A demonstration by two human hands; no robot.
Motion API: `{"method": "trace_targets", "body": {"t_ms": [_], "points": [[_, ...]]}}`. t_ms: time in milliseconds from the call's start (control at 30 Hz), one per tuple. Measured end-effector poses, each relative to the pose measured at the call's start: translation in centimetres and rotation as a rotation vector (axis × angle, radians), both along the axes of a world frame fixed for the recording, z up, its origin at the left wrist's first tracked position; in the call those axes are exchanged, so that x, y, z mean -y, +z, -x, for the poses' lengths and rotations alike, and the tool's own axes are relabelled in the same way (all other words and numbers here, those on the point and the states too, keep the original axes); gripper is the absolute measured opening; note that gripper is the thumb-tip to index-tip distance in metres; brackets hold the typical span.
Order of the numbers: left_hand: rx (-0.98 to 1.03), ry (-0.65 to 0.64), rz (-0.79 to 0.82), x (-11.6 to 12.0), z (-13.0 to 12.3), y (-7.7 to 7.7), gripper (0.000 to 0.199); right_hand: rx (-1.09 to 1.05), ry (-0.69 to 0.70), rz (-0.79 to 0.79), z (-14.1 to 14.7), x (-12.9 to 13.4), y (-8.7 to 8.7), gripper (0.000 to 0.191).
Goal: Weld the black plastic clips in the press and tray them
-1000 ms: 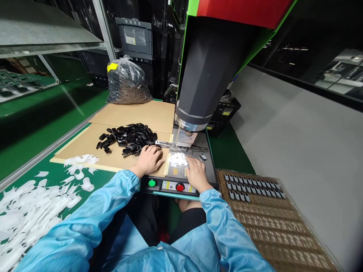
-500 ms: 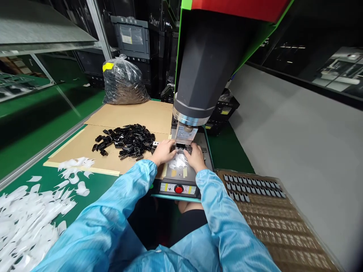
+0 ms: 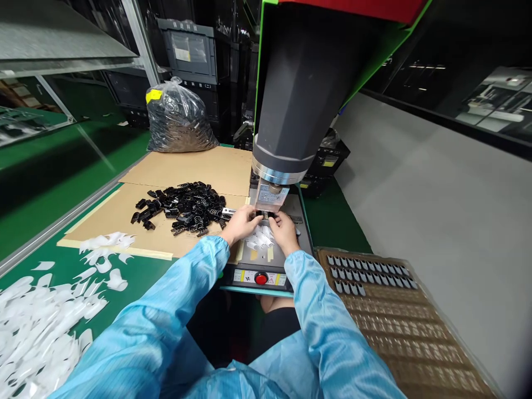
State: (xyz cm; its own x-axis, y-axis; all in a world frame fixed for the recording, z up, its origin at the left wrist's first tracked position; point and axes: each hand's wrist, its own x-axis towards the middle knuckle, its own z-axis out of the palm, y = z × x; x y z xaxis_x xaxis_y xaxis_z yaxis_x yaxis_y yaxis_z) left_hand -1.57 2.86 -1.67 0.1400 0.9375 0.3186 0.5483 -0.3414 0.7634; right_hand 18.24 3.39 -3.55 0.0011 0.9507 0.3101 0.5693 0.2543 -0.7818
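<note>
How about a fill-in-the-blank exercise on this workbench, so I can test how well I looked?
1. The left hand and the right hand both come out of ____ sleeves.
2. The loose thin pieces lying between the round red button and the hands are ____.
3. The label on the plastic bag is ____.
4. The tray with rows of small grey parts is on the person's ____ side.

Missing words: blue; white; yellow; right.
</note>
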Motion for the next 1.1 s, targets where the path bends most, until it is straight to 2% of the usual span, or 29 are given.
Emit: {"method": "trace_targets", "body": {"t_ms": [133, 233, 333, 433, 633, 1100], "points": [[0.435, -0.044, 0.221, 5.2, 0.1, -1.3, 0.046, -0.369, 0.074, 0.029, 0.0, 5.3, -0.7, 0.039], [0.676, -0.116, 0.348, 9.9, -0.4, -2.3, 0.052, -0.494, 0.125, 0.064, 0.9, 9.8, -1.1, 0.036], [0.855, -0.133, 0.388, 13.8, -0.9, -2.8, 0.050, -0.555, 0.146, 0.092, 2.1, 13.4, -1.1, 0.035], [0.964, -0.108, 0.383, 16.1, -1.3, -2.8, 0.045, -0.619, 0.158, 0.107, 3.0, 15.7, -1.1, 0.035], [1.007, -0.098, 0.392, 17.4, -1.5, -2.8, 0.042, -0.640, 0.136, 0.109, 3.3, 17.4, -1.2, 0.035], [0.988, -0.090, 0.427, 17.8, -1.5, -3.4, 0.042, -0.623, 0.103, 0.108, 3.2, 17.9, -1.8, 0.039]]}}
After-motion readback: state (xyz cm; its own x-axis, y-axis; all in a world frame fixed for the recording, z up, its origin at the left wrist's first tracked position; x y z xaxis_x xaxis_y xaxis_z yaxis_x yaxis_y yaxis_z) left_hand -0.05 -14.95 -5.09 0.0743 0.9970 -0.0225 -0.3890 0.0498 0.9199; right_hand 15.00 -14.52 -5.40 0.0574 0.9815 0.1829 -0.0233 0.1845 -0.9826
